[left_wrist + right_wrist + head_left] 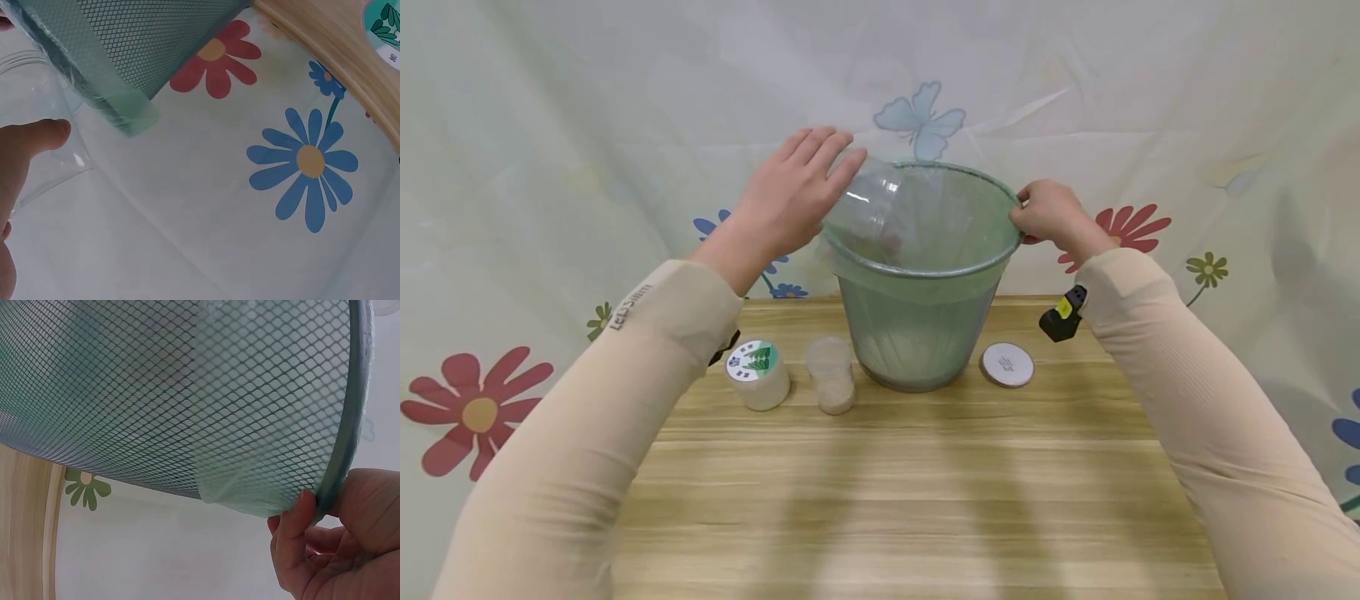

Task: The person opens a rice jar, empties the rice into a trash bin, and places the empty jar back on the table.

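Note:
My left hand (793,192) holds a clear plastic jar (871,198) tilted over the left side of a mesh wastebasket (917,325). In the left wrist view the thumb lies along the jar's side, and the threaded mouth (25,59) points toward the basket. A thin green bag (970,212) lines the basket and folds down over its rim. At the right side of the rim, my right hand (1051,210) pinches the edge and the bag between thumb and fingers, as the right wrist view also shows. Whether anything falls from the jar cannot be seen.
Left of the basket stand a jar with a green-and-white labelled lid (758,375) and a small clear cup (832,375) with pale contents. A round white lid (1007,365) lies to its right. Behind the wooden table (910,500) hangs a flower-printed curtain (647,167).

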Tool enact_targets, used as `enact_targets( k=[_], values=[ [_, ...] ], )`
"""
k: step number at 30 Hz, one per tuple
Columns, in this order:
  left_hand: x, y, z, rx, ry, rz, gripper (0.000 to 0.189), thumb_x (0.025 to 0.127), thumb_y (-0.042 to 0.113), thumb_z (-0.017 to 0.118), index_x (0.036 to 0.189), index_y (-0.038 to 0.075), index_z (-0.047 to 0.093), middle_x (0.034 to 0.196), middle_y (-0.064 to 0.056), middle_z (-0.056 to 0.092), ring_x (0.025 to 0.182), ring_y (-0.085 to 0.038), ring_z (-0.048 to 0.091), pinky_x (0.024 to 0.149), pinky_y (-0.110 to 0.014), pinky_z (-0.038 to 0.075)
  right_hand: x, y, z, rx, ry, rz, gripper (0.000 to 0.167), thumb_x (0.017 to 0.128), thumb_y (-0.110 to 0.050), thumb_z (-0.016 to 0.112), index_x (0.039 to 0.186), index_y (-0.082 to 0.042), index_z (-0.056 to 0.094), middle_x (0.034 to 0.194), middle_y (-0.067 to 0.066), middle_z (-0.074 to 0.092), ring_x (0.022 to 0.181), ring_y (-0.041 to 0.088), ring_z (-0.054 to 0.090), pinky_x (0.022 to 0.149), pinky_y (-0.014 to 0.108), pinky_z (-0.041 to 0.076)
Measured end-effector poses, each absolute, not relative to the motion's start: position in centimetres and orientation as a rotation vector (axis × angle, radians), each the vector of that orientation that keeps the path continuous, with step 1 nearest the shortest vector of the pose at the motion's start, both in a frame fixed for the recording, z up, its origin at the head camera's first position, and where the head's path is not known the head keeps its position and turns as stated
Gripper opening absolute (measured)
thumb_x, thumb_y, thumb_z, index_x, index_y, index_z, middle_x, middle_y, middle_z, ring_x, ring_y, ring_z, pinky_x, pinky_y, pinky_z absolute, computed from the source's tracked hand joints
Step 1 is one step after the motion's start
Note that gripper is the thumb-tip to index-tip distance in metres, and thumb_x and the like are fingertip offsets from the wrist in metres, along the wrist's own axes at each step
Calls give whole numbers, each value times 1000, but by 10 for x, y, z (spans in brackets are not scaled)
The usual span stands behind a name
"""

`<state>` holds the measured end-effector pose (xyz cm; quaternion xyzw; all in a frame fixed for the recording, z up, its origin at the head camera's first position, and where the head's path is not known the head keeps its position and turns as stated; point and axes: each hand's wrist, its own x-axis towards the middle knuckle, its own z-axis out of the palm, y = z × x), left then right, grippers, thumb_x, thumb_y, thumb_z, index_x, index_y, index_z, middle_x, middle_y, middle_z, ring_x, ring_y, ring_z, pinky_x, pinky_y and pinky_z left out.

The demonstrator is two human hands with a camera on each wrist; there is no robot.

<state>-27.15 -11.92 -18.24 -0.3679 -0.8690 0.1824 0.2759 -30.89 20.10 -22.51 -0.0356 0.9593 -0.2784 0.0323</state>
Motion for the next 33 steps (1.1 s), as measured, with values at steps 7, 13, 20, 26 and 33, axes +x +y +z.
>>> enact_targets(
  k=[7, 13, 20, 26, 33],
  values=[
    [-273, -137, -191, -856, -2412, 267, 89, 69, 22, 79, 138, -3, 30, 135, -21, 39, 125, -35, 36, 108, -40, 30, -311, 201, -226, -104, 2939, -892, 48, 88, -11, 39, 129, 13, 41, 99, 24, 59, 57, 4, 57, 60, 24, 54],
    [-273, -155, -199, -695, -2502, 73, 92, 70, 26, 79, 139, -3, 27, 136, -22, 38, 126, -37, 35, 108, -43, 30, -310, 202, -226, -108, 2924, -923, 49, 88, -12, 39, 131, 13, 39, 99, 21, 58, 57, 3, 57, 59, 21, 53],
    [-270, -174, -211, -442, -2584, -252, 92, 69, 30, 78, 140, 2, 26, 137, -19, 38, 124, -35, 37, 103, -48, 36, -310, 201, -227, -107, 2922, -950, 50, 89, -13, 38, 132, 13, 37, 103, 23, 56, 57, 2, 55, 56, 18, 51],
    [-263, -190, -224, -278, -2637, -454, 93, 70, 32, 76, 142, 4, 24, 139, -17, 35, 122, -34, 36, 99, -50, 37, -310, 202, -228, -105, 2931, -957, 51, 88, -13, 38, 133, 12, 37, 100, 22, 59, 55, 1, 55, 55, 17, 49],
    [-258, -209, -252, -203, -2604, -635, 90, 69, 29, 77, 139, 0, 28, 133, -20, 40, 117, -34, 39, 96, -51, 37, -310, 201, -229, -84, 2910, -1010, 50, 89, -14, 38, 134, 10, 37, 99, 20, 58, 57, 2, 56, 55, 16, 50]
  ],
)
